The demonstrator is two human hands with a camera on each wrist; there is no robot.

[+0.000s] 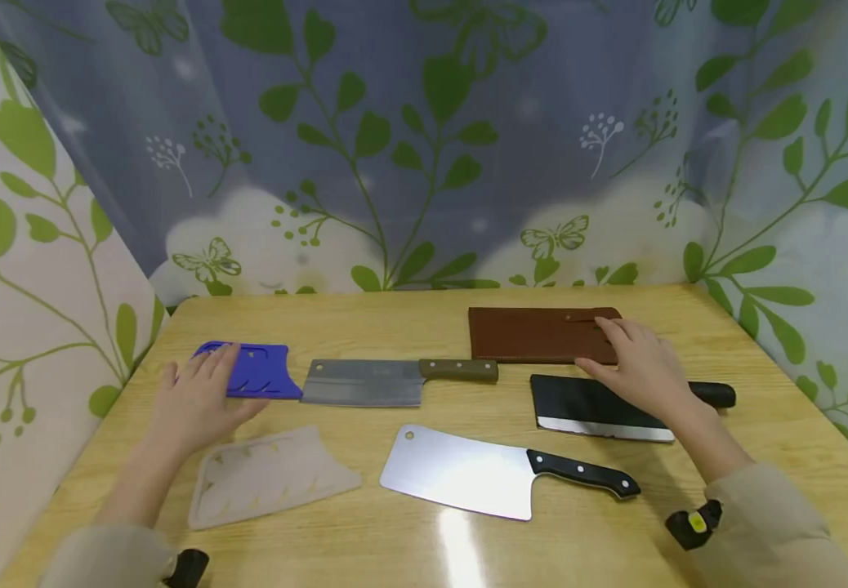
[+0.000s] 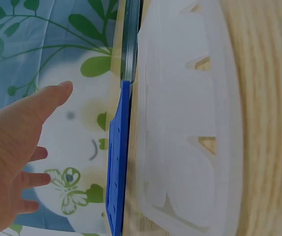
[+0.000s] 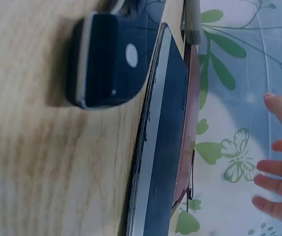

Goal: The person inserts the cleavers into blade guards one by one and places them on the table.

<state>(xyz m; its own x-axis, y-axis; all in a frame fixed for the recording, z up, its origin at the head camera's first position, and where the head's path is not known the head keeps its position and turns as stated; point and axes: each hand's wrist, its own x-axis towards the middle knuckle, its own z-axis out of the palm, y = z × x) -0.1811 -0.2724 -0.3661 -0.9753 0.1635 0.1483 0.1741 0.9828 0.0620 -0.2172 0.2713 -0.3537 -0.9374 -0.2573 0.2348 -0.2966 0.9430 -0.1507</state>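
My left hand [image 1: 199, 400], fingers spread, hovers over the left part of a blue plastic blade guard [image 1: 268, 371]. In the left wrist view that hand holds nothing, and a translucent white blade guard [image 2: 180, 98] lies flat nearby. My right hand [image 1: 644, 371] hangs over a black-bladed cleaver [image 1: 578, 400] and overlaps the right end of a brown leather sheath [image 1: 527, 336]. Its fingers are extended and empty in the right wrist view. Part of the black blade is hidden behind this hand; its black handle sticks out to the right.
Between the hands lies a cleaver with a brown handle [image 1: 461, 371], its blade tip beside the blue guard. A shiny cleaver with a black riveted handle [image 1: 578, 472] is closer to the front. Leaf-patterned curtain [image 1: 409, 163] borders the wooden table [image 1: 350, 555] behind and at the sides.
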